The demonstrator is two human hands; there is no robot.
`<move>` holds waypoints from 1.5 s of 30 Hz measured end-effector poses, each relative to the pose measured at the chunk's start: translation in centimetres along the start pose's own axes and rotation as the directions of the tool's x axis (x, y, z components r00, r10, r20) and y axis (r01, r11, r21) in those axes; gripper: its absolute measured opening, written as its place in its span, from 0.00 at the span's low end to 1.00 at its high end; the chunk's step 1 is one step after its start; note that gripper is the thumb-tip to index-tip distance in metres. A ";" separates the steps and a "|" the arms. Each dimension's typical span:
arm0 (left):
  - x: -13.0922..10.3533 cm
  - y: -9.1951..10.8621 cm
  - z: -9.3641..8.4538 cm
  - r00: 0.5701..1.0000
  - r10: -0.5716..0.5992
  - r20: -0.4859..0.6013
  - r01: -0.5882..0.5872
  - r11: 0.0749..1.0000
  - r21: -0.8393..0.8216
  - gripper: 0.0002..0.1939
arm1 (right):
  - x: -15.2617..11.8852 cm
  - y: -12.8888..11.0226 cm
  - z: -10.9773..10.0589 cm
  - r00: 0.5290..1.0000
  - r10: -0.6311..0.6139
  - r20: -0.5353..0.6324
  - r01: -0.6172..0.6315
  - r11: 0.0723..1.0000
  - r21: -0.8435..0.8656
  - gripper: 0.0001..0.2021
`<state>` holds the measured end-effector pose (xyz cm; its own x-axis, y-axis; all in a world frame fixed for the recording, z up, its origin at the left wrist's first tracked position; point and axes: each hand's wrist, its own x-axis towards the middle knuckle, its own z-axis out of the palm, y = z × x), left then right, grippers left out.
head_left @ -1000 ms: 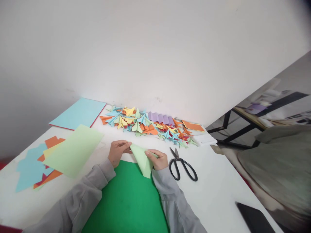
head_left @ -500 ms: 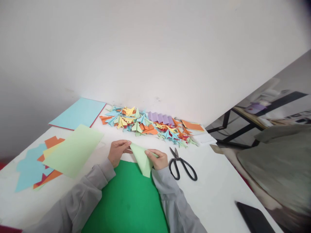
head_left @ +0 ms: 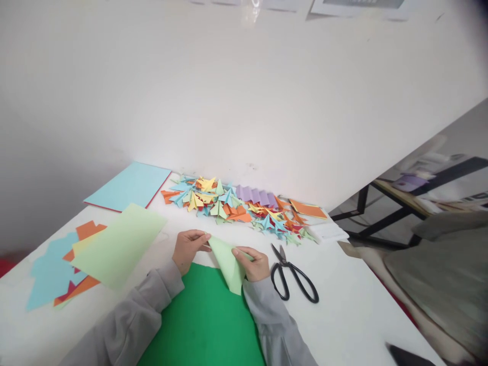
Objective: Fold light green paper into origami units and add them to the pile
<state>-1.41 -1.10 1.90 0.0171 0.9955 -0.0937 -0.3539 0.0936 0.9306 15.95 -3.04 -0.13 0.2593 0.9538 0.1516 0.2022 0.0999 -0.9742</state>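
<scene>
A partly folded light-green sheet of paper point(head_left: 227, 263) is held up between my two hands, its lower corner hanging down. My left hand point(head_left: 189, 249) pinches its upper left corner between thumb and fingers. With the thumb on top, my right hand point(head_left: 253, 262) grips the right side; its fingers underneath are partly hidden. Below the paper lies a green mat point(head_left: 202, 320). Just right of my right hand rest black-handled scissors point(head_left: 292, 274), blades pointing away from me.
Colourful folded paper planes point(head_left: 229, 206) are heaped along the wall. To the left lie a flat light-green sheet point(head_left: 124, 244), coloured scraps point(head_left: 49, 274) and a light-blue stack point(head_left: 129, 185). Orange paper point(head_left: 309, 209) sits at the back right. A person point(head_left: 438, 274) is beside the table's right edge.
The view has tilted up slightly, so everything sits lower in the picture and papers on the wall show at the top. Both hands keep their hold on the light-green sheet, with little visible change.
</scene>
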 end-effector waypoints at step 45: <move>0.1 0.2 0.0 0.998 -0.026 0.057 0.034 0.990 -0.139 0.10 | -0.1 -0.3 0.0 1.000 -0.011 0.000 0.011 1.000 0.022 0.09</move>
<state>-1.43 -0.99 2.08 0.0792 0.9920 -0.0979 -0.4795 0.1240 0.8687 15.85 -3.20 0.11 0.2569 0.9526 0.1628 0.1847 0.1170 -0.9758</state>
